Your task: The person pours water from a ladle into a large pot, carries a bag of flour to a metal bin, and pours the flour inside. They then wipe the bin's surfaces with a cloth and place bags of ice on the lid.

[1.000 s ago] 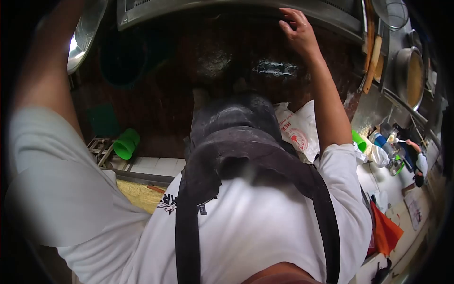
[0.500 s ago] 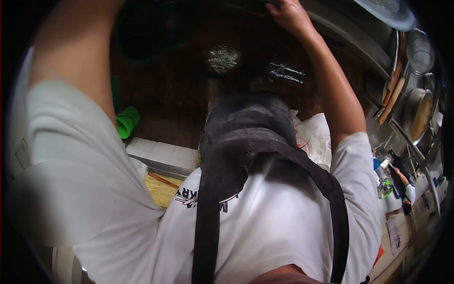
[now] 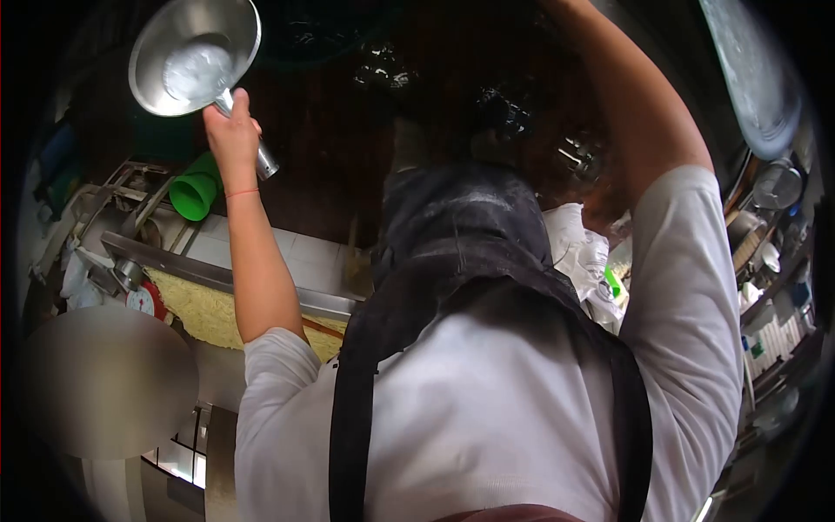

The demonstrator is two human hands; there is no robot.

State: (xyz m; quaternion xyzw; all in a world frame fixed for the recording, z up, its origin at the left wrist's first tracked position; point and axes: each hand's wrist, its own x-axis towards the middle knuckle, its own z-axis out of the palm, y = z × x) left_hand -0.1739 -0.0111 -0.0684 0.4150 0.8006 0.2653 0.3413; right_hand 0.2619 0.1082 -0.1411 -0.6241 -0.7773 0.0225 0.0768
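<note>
— Upper left?
— A round silver metal pan [image 3: 197, 63] with a tubular handle, gripped in the left hand [image 3: 233, 135]; seemingly the holding-up step; moving it calls for keeping level.
— Upper right?
— A bare right forearm [image 3: 639, 87]; right hand beyond frame, grip untellable.

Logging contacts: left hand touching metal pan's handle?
Touching: the head view shows the left hand closed around the handle of the metal pan, the handle's end protruding beyond.

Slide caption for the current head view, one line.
Left grip around the handle of a metal ladle above a dark floor; right grip beyond the frame's top edge.
</note>
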